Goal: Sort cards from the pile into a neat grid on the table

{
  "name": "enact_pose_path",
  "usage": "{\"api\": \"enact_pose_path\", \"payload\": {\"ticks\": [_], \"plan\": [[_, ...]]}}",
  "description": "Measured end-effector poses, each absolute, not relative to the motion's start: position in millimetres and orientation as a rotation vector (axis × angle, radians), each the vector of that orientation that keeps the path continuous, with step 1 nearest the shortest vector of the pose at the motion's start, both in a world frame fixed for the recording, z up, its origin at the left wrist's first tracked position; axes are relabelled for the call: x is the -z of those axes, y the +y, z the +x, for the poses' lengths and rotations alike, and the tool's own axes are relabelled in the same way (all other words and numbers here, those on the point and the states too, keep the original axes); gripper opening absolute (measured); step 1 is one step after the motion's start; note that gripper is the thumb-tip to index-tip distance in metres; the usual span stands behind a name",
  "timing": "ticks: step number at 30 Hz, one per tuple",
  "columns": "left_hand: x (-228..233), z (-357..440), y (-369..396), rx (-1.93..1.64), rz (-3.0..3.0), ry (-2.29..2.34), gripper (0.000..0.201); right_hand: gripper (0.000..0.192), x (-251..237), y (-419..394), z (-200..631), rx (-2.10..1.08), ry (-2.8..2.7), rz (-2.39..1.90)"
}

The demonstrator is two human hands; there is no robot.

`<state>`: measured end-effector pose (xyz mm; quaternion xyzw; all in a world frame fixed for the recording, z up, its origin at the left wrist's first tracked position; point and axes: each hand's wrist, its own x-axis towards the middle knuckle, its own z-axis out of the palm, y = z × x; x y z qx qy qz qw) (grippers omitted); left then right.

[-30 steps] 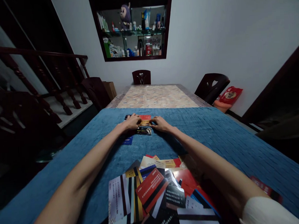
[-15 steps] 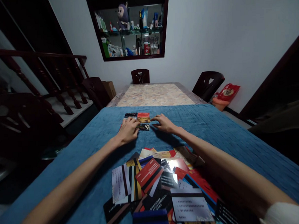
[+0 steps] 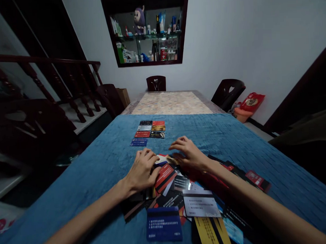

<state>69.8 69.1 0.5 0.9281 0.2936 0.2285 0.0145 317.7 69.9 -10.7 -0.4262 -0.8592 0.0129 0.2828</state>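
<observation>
My left hand (image 3: 142, 171) and right hand (image 3: 190, 156) rest flat on loose card pile (image 3: 182, 193); sorted card rows (image 3: 148, 131) lie beyond, well apart, on blue-covered bench (image 3: 234, 140).

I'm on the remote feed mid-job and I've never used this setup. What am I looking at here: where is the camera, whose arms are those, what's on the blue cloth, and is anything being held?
There is no machine: a person works with two bare hands. The single picture comes from a camera on that person's head, looking forward and down, so the arms entering from the bottom are their own.

The left hand and right hand rest on a loose pile of cards, which lies on a blue cloth covering the near part of a table. Fingers are spread over the cards; whether either hand grips one cannot be told.

Farther away lies a tidy grid of cards, in two columns, with no hand near it. Beyond are the bare tabletop, dark chairs and a wall shelf of bottles.
</observation>
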Motion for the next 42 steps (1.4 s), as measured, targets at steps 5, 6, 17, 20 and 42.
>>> {"api": "enact_pose_path", "payload": {"ticks": [5,6,17,20,42], "plan": [[4.0,66.8,46.0,-0.699,2.844,0.919,0.020,0.030,4.5,34.3,303.3,-0.085,-2.443,-1.102],[4.1,66.0,42.7,-0.687,2.841,0.923,0.021,0.033,3.4,31.0,302.0,-0.114,-2.464,-1.104],[4.5,64.0,31.8,-0.579,2.878,0.875,0.030,0.032,0.9,26.4,301.6,-0.296,-2.596,-1.106],[6.5,64.1,29.6,-0.592,2.890,0.884,0.027,0.033,0.4,26.6,301.7,-0.286,-2.610,-1.096],[0.8,55.9,41.3,-0.796,2.876,0.744,0.017,0.027,15.0,32.2,297.4,-0.038,-2.445,-0.946]]}}
